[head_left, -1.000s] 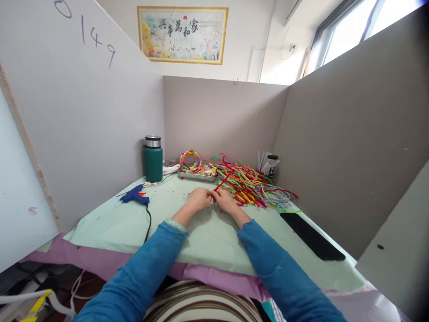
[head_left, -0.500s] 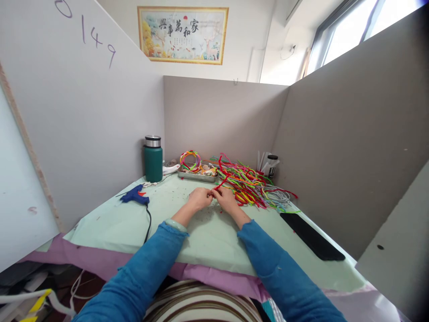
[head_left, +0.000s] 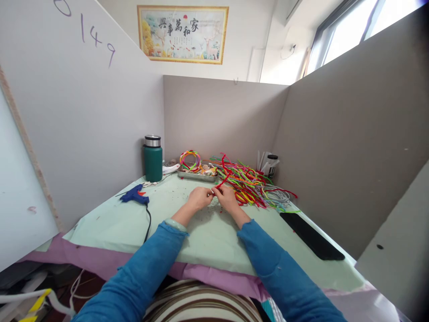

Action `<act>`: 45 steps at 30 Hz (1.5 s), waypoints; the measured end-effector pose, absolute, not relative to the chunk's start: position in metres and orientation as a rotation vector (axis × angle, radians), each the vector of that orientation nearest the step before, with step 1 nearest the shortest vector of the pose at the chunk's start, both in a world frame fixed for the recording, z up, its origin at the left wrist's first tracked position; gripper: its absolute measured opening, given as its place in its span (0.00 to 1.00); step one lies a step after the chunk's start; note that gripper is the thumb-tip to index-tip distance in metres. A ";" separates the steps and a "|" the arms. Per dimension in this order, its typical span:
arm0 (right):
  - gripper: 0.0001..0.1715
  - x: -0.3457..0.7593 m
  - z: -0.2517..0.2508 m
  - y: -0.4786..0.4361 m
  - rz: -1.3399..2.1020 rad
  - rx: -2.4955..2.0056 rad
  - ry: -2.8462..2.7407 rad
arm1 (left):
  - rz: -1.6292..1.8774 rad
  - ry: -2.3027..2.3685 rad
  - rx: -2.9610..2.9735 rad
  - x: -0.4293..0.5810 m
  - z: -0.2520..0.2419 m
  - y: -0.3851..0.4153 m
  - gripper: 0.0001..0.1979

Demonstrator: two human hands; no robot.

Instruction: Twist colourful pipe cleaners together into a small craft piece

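Note:
My left hand [head_left: 199, 198] and my right hand [head_left: 227, 199] meet knuckle to knuckle over the pale green table cover [head_left: 201, 232]. Both are closed in a pinch on a red pipe cleaner [head_left: 224, 179], which rises from between the fingers up and to the right. Just behind my right hand lies a tangled heap of coloured pipe cleaners [head_left: 254, 183] in red, green, yellow and orange. Blue sleeves cover both forearms.
A blue glue gun [head_left: 134, 195] with a black cord lies left of my hands. A green flask [head_left: 153, 160] stands at the back left, beside a metal tray [head_left: 197, 174] with coloured rings [head_left: 190, 159]. A black phone [head_left: 311, 235] lies at the right. Grey partitions wall in three sides.
The free end of the red pipe cleaner has shifted slightly above my right hand. My hands stay together in the same spot.

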State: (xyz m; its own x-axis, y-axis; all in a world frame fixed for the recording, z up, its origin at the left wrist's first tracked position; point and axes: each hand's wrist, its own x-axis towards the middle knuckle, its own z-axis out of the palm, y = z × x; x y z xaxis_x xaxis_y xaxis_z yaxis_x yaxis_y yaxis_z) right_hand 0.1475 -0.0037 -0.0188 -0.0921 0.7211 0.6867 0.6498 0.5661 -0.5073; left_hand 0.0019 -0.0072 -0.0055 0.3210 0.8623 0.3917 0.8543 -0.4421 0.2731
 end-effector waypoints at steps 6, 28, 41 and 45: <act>0.15 0.148 -0.018 -0.004 0.074 -1.138 -1.796 | 0.772 1.639 2.562 0.002 -0.003 -0.011 0.18; 0.17 0.148 -0.017 -0.005 0.088 -1.186 -1.811 | 0.726 1.588 2.604 0.004 0.001 -0.019 0.17; 0.18 0.147 -0.017 -0.005 0.100 -1.154 -1.810 | 0.737 1.664 2.591 0.004 0.001 -0.018 0.17; 0.16 0.147 -0.018 -0.004 0.110 -1.136 -1.800 | 0.762 1.724 2.511 0.005 0.003 -0.019 0.18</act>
State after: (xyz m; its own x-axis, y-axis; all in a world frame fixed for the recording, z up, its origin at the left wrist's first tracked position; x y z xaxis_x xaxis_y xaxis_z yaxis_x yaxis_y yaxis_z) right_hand 0.1473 -0.0042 -0.0181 -0.0963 0.7331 0.6733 0.6459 0.5607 -0.5181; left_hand 0.0050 -0.0193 0.0029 0.2795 0.8785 0.3874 0.8777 -0.3974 0.2679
